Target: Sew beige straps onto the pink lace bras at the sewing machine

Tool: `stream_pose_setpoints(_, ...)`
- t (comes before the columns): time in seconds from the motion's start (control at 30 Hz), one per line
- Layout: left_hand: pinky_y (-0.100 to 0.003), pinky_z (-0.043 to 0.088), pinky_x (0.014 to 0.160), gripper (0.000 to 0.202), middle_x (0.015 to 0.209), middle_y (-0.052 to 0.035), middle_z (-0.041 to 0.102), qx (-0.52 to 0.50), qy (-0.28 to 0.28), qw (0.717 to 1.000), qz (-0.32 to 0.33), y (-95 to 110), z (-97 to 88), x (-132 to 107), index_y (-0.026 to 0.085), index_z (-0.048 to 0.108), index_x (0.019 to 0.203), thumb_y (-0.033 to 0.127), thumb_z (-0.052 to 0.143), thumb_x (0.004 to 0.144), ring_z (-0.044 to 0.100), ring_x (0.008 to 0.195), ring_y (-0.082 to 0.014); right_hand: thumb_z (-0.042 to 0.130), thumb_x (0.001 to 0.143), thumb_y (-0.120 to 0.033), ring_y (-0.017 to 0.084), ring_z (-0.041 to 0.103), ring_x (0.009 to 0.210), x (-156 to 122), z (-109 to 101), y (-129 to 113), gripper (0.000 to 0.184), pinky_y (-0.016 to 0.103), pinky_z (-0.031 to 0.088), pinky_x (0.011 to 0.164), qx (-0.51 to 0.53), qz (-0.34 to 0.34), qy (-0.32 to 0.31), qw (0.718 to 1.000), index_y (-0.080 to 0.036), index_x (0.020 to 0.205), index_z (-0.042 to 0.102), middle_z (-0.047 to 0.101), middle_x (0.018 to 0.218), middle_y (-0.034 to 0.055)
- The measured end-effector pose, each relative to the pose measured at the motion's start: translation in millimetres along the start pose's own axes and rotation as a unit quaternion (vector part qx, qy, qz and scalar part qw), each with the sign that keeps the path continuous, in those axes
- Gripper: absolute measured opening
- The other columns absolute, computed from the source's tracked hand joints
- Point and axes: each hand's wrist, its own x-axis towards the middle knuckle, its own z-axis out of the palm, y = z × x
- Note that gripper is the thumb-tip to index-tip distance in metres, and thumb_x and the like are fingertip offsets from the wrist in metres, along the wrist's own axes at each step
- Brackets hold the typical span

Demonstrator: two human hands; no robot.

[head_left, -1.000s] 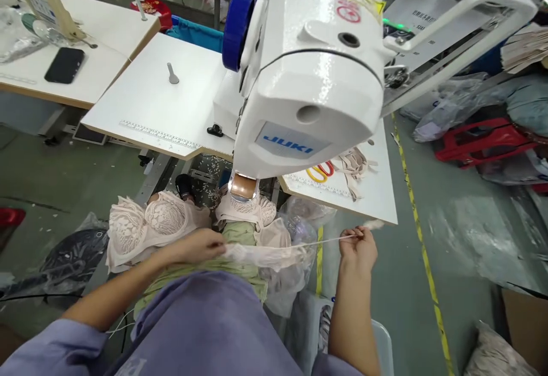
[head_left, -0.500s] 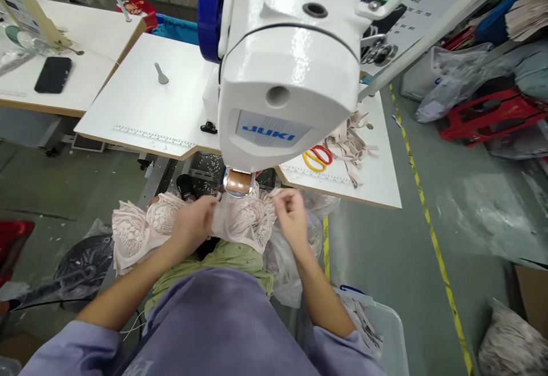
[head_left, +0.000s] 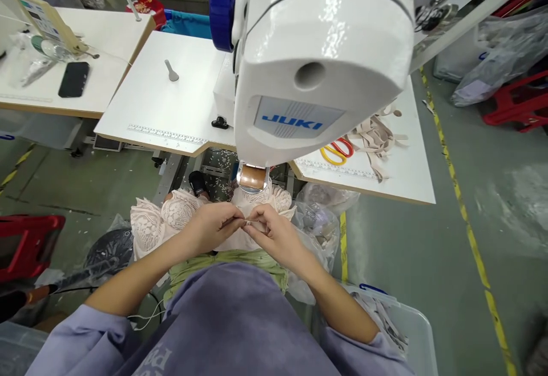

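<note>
A pale pink lace bra [head_left: 180,210] lies across my lap, one part spread to the left and another below the sewing machine head [head_left: 295,79]. Both my hands meet in front of the machine. My left hand [head_left: 214,225] pinches a beige edge of the bra between thumb and fingers. Close against it, my right hand [head_left: 276,233] grips the same pale fabric, fingertips nearly touching the left ones. The small piece between the fingertips is mostly hidden. Just beyond the hands is the machine's brown-and-metal lower end [head_left: 252,177].
Scissors with red and yellow handles [head_left: 338,151] and beige fabric strips [head_left: 377,139] lie on the right of the white table [head_left: 162,113]. A phone [head_left: 74,79] rests on the left table. A clear plastic bin [head_left: 411,330] stands at my lower right.
My hands, apart on either side of the machine's lower end before, have come together nearer my body with the fabric edge between them. The view has shifted slightly.
</note>
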Motion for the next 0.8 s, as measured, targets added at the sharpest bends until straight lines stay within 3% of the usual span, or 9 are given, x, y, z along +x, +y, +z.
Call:
stream_pose_setpoints(0.13, -0.026, 0.040, 0.059, 0.024, 0.075, -0.0022, 0.068, 0.077, 0.052, 0.996, 0.007, -0.1, 10.3, -1.5, 0.017, 0.065, 0.086, 0.028, 0.048, 0.099, 0.062, 0.066, -0.0159, 0.059, 0.096, -0.032, 0.016, 0.058, 0.077, 3.5, -2.7, -4.0, 0.011, 0.028, 0.041, 0.069, -0.006, -0.013, 0.009, 1.000, -0.024, 0.095, 0.067, 0.063, 0.083, 0.0009)
stream_pose_setpoints(0.23, -0.026, 0.041, 0.059, 0.028, 0.076, -0.0030, 0.069, 0.056, 0.051, 0.997, 0.004, -1.2, 8.3, -0.6, 0.017, 0.066, 0.088, 0.031, 0.045, 0.101, 0.063, 0.067, -0.0162, 0.063, 0.092, -0.035, 0.016, 0.057, 0.077, 7.4, -2.8, 2.3, 0.015, 0.028, 0.042, 0.069, 0.060, 0.000, 0.037, 0.998, -0.023, 0.089, 0.072, 0.062, 0.082, 0.0021)
stream_pose_setpoints(0.4, -0.026, 0.050, 0.073, 0.028, 0.105, -0.0050, 0.075, -0.041, -0.001, 0.999, -0.029, -5.1, -11.2, -1.8, 0.022, 0.066, 0.118, 0.032, 0.044, 0.103, 0.070, 0.092, -0.0184, 0.068, 0.082, -0.051, 0.009, 0.029, 0.046, 17.8, -6.0, 21.0, 0.031, 0.025, 0.026, 0.045, 0.278, 0.115, 0.073, 0.951, -0.020, 0.082, 0.068, 0.041, 0.054, -0.0066)
stream_pose_setpoints(0.47, -0.026, 0.049, 0.069, 0.028, 0.102, -0.0051, 0.074, -0.028, -0.027, 0.999, -0.021, -3.8, -17.5, -5.0, 0.022, 0.061, 0.123, 0.031, 0.044, 0.103, 0.070, 0.085, -0.0175, 0.068, 0.083, -0.046, 0.010, 0.037, 0.050, 20.5, -10.0, 20.0, 0.025, 0.025, 0.033, 0.049, 0.221, 0.064, 0.056, 0.972, -0.021, 0.081, 0.068, 0.046, 0.058, -0.0049)
stream_pose_setpoints(0.53, -0.025, 0.044, 0.062, 0.024, 0.087, -0.0027, 0.071, -0.003, -0.050, 0.999, 0.004, 0.1, -21.2, -8.1, 0.020, 0.058, 0.120, 0.030, 0.044, 0.103, 0.065, 0.070, -0.0150, 0.068, 0.086, -0.035, 0.015, 0.055, 0.069, 20.9, -14.4, 12.2, 0.014, 0.028, 0.046, 0.065, 0.109, -0.034, 0.005, 0.993, -0.022, 0.084, 0.072, 0.059, 0.075, 0.0013)
stream_pose_setpoints(0.6, -0.024, 0.039, 0.058, 0.019, 0.077, 0.0003, 0.066, 0.015, -0.062, 0.998, 0.028, 5.6, -23.0, -9.8, 0.019, 0.056, 0.111, 0.028, 0.043, 0.103, 0.059, 0.062, -0.0131, 0.066, 0.090, -0.028, 0.020, 0.061, 0.099, 19.9, -17.1, 2.0, 0.009, 0.033, 0.050, 0.085, 0.034, -0.113, -0.058, 0.991, -0.024, 0.091, 0.074, 0.065, 0.104, 0.0068)
stream_pose_setpoints(0.67, -0.023, 0.037, 0.056, 0.015, 0.074, 0.0016, 0.063, 0.021, -0.064, 0.997, 0.032, 10.4, -23.6, -9.5, 0.019, 0.056, 0.103, 0.026, 0.043, 0.102, 0.057, 0.060, -0.0122, 0.062, 0.093, -0.024, 0.020, 0.060, 0.111, 18.7, -16.6, -5.7, 0.011, 0.034, 0.049, 0.093, 0.015, -0.156, -0.104, 0.982, -0.025, 0.095, 0.073, 0.064, 0.120, 0.0075)
stream_pose_setpoints(0.8, -0.023, 0.045, 0.063, 0.012, 0.084, -0.0018, 0.065, 0.005, -0.026, 0.999, 0.046, 11.1, -22.3, -6.8, 0.019, 0.060, 0.096, 0.022, 0.048, 0.099, 0.062, 0.071, -0.0132, 0.055, 0.096, -0.023, 0.018, 0.065, 0.092, 17.7, -9.2, -6.8, 0.014, 0.031, 0.052, 0.080, -0.022, -0.204, -0.124, 0.971, -0.024, 0.094, 0.069, 0.070, 0.099, 0.0045)
